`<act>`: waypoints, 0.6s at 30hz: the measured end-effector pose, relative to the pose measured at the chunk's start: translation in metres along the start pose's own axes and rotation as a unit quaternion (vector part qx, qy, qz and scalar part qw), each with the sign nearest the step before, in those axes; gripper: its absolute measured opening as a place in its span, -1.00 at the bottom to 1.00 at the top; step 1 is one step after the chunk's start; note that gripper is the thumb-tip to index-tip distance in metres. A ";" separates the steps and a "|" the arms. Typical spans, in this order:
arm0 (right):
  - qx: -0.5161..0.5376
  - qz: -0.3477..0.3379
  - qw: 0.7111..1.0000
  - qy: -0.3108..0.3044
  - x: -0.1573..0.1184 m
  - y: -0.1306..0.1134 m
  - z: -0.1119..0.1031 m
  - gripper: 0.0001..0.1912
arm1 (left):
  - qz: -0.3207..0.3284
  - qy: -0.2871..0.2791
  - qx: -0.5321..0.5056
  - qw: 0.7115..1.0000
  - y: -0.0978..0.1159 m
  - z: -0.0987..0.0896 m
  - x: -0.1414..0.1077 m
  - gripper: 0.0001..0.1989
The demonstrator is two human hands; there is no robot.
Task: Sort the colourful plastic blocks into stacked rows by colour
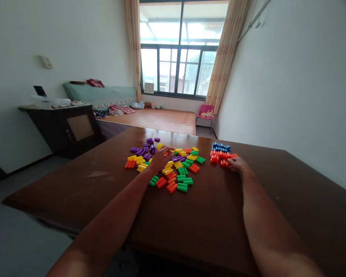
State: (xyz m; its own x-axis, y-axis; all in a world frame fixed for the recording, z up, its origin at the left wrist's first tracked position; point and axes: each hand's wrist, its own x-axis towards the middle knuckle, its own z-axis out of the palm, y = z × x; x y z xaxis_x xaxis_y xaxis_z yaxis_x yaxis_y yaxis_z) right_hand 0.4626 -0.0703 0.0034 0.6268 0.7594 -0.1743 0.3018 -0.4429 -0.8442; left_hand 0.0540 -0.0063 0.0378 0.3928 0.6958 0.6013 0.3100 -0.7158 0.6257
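Observation:
A loose pile of small plastic pieces lies mid-table, with purple pieces (150, 148) at its back left, green pieces (183, 187) at the front, and yellow and orange ones among them. My left hand (160, 158) is over the pile, its fingers bent near a small orange piece; whether it grips that piece is too small to tell. To the right, orange-red pieces (217, 156) sit grouped in front of a row of blue pieces (221, 147). My right hand (237, 164) is at the right end of the orange-red group, its fingertips closed on an orange-red piece.
The brown table (207, 215) spans the foreground. Behind it stand a bed (167, 117) with cloths on it and a pink chair (205, 111) holding a soft toy. A dark cabinet (60, 130) is at the left.

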 end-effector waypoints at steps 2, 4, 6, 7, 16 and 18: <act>-0.003 0.002 1.000 0.000 0.002 0.000 -0.002 -0.77 | -0.004 0.007 0.007 1.000 -0.003 -0.003 0.001 -0.77; -0.005 0.000 1.000 -0.010 0.005 0.002 -0.005 -0.74 | -0.008 0.013 0.016 1.000 -0.005 -0.007 0.002 -0.78; 0.000 -0.020 0.999 -0.029 0.007 0.006 -0.007 -0.69 | -0.007 0.011 0.029 1.000 -0.005 -0.010 0.003 -0.77; 0.009 -0.039 0.999 -0.036 0.009 0.008 -0.006 -0.66 | -0.005 0.002 0.037 0.999 -0.005 -0.011 0.003 -0.77; 0.004 -0.149 0.986 0.079 0.020 0.013 0.006 -0.74 | 0.006 -0.186 0.181 0.966 -0.010 -0.014 -0.009 -0.72; -0.023 -0.188 0.975 0.119 0.019 0.010 0.006 -0.73 | -0.021 -0.178 0.207 0.962 -0.016 -0.016 -0.009 -0.76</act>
State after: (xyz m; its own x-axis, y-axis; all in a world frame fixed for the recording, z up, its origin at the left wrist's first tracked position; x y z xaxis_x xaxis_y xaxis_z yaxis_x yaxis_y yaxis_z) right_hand 0.4731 -0.0577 -0.0119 0.6131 0.7428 0.2691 0.5705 -0.1806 -0.8012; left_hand 0.0320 -0.0001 0.0307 0.6211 0.7127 0.3260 0.6215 -0.7013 0.3492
